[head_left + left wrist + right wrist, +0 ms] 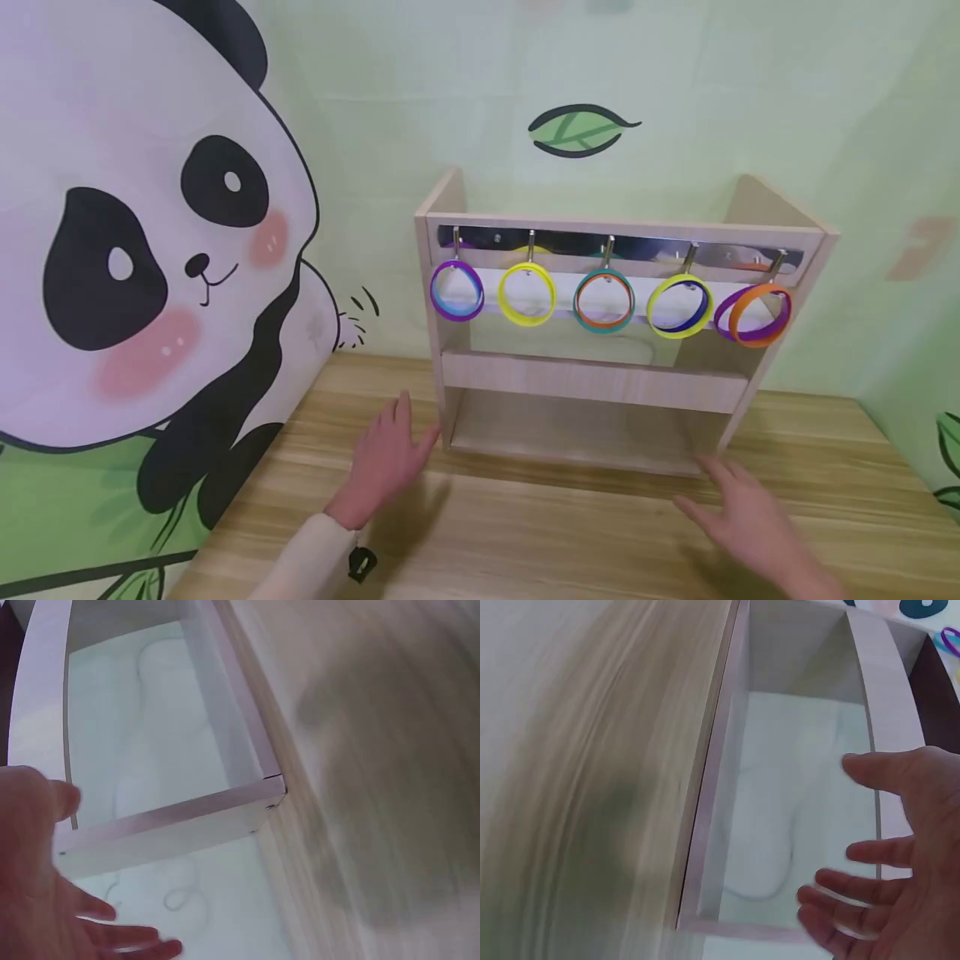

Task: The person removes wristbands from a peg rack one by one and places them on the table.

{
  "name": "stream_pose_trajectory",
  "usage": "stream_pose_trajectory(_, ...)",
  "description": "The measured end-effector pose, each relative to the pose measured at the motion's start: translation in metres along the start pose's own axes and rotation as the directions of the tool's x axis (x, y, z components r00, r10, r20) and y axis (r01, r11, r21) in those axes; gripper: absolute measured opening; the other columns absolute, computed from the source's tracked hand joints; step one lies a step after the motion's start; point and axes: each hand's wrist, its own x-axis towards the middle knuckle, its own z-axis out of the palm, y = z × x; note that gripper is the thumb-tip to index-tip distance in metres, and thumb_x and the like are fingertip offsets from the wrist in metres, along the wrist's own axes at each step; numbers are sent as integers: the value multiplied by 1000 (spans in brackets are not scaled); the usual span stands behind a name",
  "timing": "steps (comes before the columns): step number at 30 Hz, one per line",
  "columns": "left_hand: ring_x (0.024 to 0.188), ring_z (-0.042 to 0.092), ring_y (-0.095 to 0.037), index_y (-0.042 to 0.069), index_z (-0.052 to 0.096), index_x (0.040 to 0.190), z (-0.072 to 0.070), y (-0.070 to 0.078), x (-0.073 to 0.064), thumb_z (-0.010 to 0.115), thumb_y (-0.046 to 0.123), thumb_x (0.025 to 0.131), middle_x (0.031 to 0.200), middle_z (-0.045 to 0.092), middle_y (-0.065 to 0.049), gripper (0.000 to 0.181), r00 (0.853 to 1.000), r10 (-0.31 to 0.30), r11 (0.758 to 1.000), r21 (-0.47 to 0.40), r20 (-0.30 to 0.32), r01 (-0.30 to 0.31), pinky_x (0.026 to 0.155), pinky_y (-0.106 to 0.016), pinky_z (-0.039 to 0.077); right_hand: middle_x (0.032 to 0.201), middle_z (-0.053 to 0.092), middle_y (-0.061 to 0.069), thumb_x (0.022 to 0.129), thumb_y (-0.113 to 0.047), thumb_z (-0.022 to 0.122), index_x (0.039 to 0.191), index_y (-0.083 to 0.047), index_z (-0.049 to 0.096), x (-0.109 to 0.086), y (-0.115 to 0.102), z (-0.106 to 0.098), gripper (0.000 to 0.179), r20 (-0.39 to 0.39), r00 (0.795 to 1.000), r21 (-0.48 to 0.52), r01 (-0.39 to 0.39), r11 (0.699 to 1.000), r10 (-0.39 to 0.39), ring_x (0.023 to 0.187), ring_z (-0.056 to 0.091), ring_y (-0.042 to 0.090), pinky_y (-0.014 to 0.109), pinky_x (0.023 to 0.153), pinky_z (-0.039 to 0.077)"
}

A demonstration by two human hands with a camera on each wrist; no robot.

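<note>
Behind the wood-grained table [540,533], a pale green wall [390,125] is showing a painted panda [172,250]. The left hand [386,460] and right hand [750,521] are holding nothing, loosely extended; beyond and between them a boxy, pale wooden rack [592,382] is standing, its long axis running left to right. Each is hovering near one near corner, neither clearly nearer.

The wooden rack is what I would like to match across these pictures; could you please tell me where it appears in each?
Head: rack right of centre, on the table.
Left wrist: upper left, partly behind the left hand.
Right wrist: right of centre, partly behind the right hand.
Shared landmark: the rack's pale crossbar.
</note>
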Motion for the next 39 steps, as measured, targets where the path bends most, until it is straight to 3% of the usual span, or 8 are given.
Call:
stream_pose_trajectory(4,134,53,-55,-18,33,155,-3,1,13,55,38,109,149,48,-42,76,999,3,998,-62,-53,-6,108,-64,49,110,72,25,85,-22,89,128,11,66,2,-17,3,59,-113,990,55,90,994,-83,97,72,44,62,83,59)
stream_pose_trajectory(7,134,53,-55,-18,33,154,-6,3,22,54,39,109,149,47,-42,76,997,-3,995,-99,-73,-4,110,-64,47,106,73,18,84,-19,89,126,9,68,7,-31,3,55,-153,982,77,125,989,-113,92,73,37,57,78,61)
stream_pose_trajectory(18,144,45,-51,-13,27,161,-15,7,39,48,45,110,159,41,-37,80,997,-35,982,-185,-71,21,115,-63,43,106,75,12,87,-22,87,124,3,70,31,-78,2,48,-184,967,96,196,976,-176,91,73,27,45,75,62)
stream_pose_trajectory(21,147,44,-49,-11,27,162,-18,8,45,46,46,111,160,40,-35,79,996,-18,978,-208,-84,0,117,-61,41,104,75,11,89,-21,85,124,2,70,39,-87,-1,45,-201,962,117,214,970,-188,89,73,25,42,74,62)
stream_pose_trajectory(25,142,50,-47,-9,30,162,-22,12,55,46,45,111,158,46,-32,76,993,14,965,-258,-117,-44,115,-60,44,100,75,11,90,-17,84,122,3,71,51,-101,-8,40,-224,950,139,250,958,-215,88,72,25,39,72,61)
stream_pose_trajectory(29,131,60,-43,-7,34,161,-25,15,63,47,44,110,152,52,-28,73,989,26,951,-301,-145,-69,105,-60,52,100,75,13,92,-18,82,124,3,70,61,-114,-12,40,-193,959,163,241,957,-209,87,71,25,40,73,61)
stream_pose_trajectory(35,127,64,-42,-5,34,161,-29,20,71,48,40,110,152,53,-28,70,989,50,934,-345,-138,-95,103,-61,54,102,75,12,94,-18,81,125,1,70,74,-131,-17,38,-167,965,212,233,949,-200,83,70,20,38,72,60)
stream_pose_trajectory(39,125,65,-39,-1,36,161,-29,23,76,47,37,111,148,57,-25,64,988,74,928,-354,-138,-119,99,-56,57,99,75,12,94,-14,81,122,1,70,81,-140,-20,33,-188,956,251,270,929,-227,80,70,19,35,69,59)
